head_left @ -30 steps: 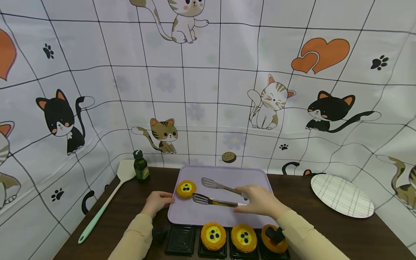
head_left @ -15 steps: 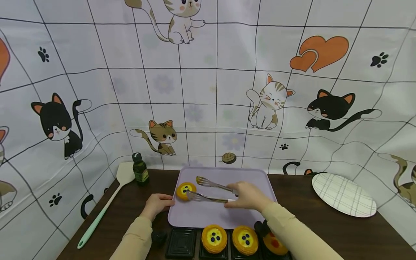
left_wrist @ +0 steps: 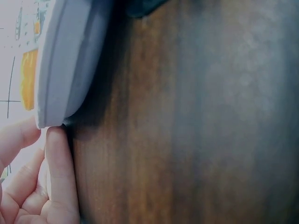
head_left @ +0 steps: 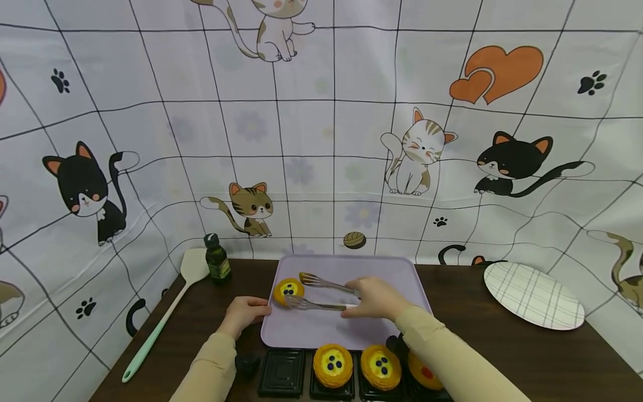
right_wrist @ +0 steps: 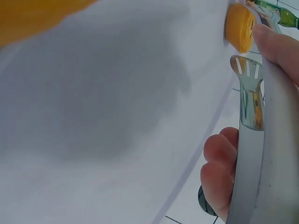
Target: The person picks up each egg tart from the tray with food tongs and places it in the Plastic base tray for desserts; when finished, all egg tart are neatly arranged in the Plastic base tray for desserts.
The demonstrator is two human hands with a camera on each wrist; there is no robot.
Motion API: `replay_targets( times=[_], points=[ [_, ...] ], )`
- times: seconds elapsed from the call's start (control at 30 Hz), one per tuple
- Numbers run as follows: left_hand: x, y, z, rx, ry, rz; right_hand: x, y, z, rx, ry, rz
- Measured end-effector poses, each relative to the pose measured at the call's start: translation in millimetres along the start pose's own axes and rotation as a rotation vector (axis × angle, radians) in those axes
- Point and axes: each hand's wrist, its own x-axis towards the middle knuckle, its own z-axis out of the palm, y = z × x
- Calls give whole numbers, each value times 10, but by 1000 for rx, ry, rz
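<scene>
My left hand (head_left: 243, 315) pinches the left rim of a pale lilac tray (head_left: 346, 265); the left wrist view shows thumb above and a finger under the rim. Over the tray, my right hand (head_left: 374, 298) grips metal food tongs (head_left: 326, 306) with slotted ends, their arms spread apart. A toy egg tart (head_left: 289, 287) with dark dots lies on the tray's left side. The tongs' lower end overlaps the tart's near edge in the head view, and the upper end lies just beside its right side. In the right wrist view, one slotted end (right_wrist: 247, 70) stands close to the tart.
In front of the tray stand black square dishes (head_left: 282, 373), several holding tarts (head_left: 332, 365), one under my right sleeve. A spatula (head_left: 163, 318) and a green bottle (head_left: 217, 259) are at the left; a checked oval plate (head_left: 534, 296) is at the right.
My right hand has moved left with the tongs, bringing their ends from right of the tart to its edges. The left hand has stayed at the tray rim.
</scene>
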Motion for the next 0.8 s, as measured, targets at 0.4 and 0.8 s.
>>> replay_targets(
  times=[0.4,0.8],
  points=[
    [-2,31,25,-12,1,1,53,-30,50,7,-2,-6],
    [-1,8,-9,-15,1,-3,-74,-29,-2,55,6,-13]
  ],
)
